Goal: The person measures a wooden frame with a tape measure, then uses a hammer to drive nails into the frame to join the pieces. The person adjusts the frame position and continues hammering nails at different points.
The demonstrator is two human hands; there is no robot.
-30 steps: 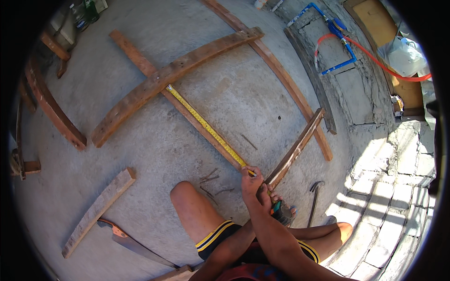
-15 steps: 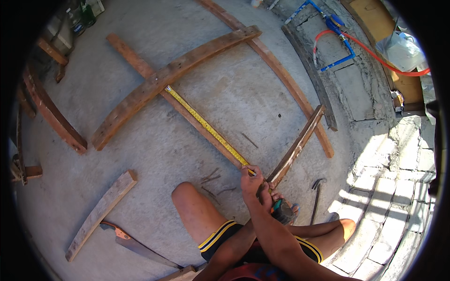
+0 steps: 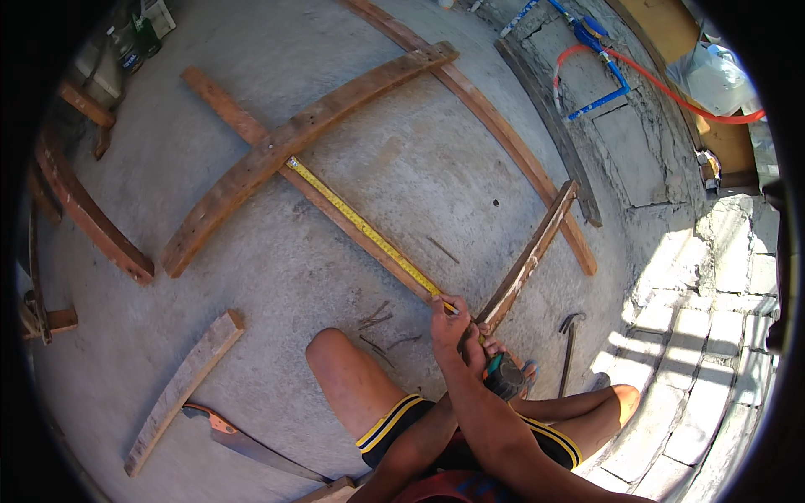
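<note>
A yellow tape measure blade [image 3: 360, 225] lies along a narrow wooden batten [image 3: 323, 201], running from a crossing beam [image 3: 277, 151] toward me. My forearms cross. My right hand [image 3: 450, 320] is closed on the near stretch of the blade, at the batten's near end; whether it also holds something small is hidden. Beneath the right forearm, my left hand [image 3: 480, 348] is closed by the black and teal tape measure case [image 3: 505, 375], its grip partly covered. Close to both hands, a shorter wooden piece [image 3: 530, 258] with pale streaks reaches out to another long batten [image 3: 511, 147].
A claw hammer [image 3: 570, 352] lies right of my legs. To the left are a handsaw [image 3: 243, 440] and a loose board [image 3: 180, 394]. Nails or thin sticks [image 3: 377, 317] lie before my knee. Blue pipe [image 3: 620, 80] and red hose [image 3: 679, 102] are at upper right.
The view has shifted slightly. Both hands keep the same hold, and the tape and wooden pieces stay in place relative to each other.
</note>
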